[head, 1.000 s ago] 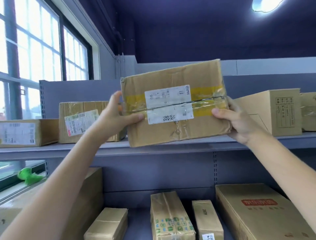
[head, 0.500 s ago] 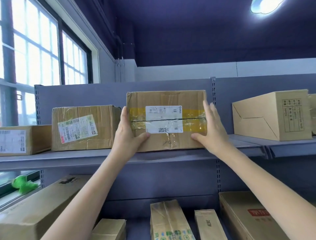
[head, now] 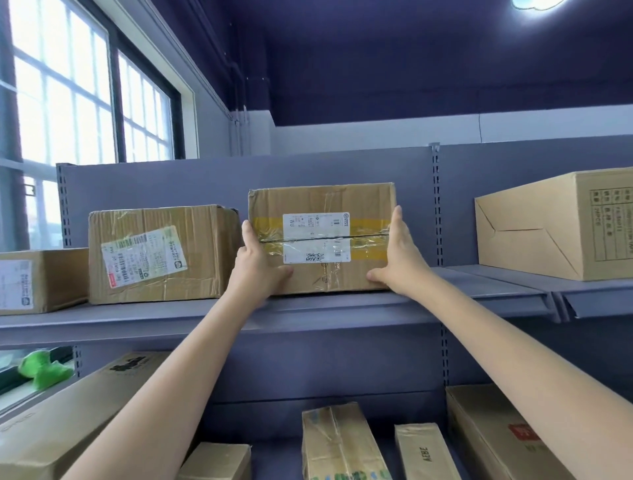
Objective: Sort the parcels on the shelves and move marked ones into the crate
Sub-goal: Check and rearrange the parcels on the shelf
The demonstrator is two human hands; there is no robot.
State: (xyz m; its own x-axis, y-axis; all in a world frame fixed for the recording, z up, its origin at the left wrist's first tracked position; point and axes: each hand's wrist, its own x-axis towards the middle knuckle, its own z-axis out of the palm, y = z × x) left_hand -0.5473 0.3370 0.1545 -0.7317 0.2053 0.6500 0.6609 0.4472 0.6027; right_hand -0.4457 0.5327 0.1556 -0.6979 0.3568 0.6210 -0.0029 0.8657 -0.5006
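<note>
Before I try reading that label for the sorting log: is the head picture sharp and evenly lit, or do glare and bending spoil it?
Head view: window blown out white, ceiling lamp flares; tape glints across the parcel label, small print soft, "WU" legible; wide-angle bends the shelf edge and uprights.

Centre brown cardboard parcel (head: 322, 240): creased matt board, glossy wrinkled clear tape over yellow tape, white paper label. Left brown cardboard box (head: 161, 253): crumpled, shiny tape. Smooth pale cardboard carton (head: 555, 222) right. Grey painted metal shelf (head: 342, 308), matt.
</note>
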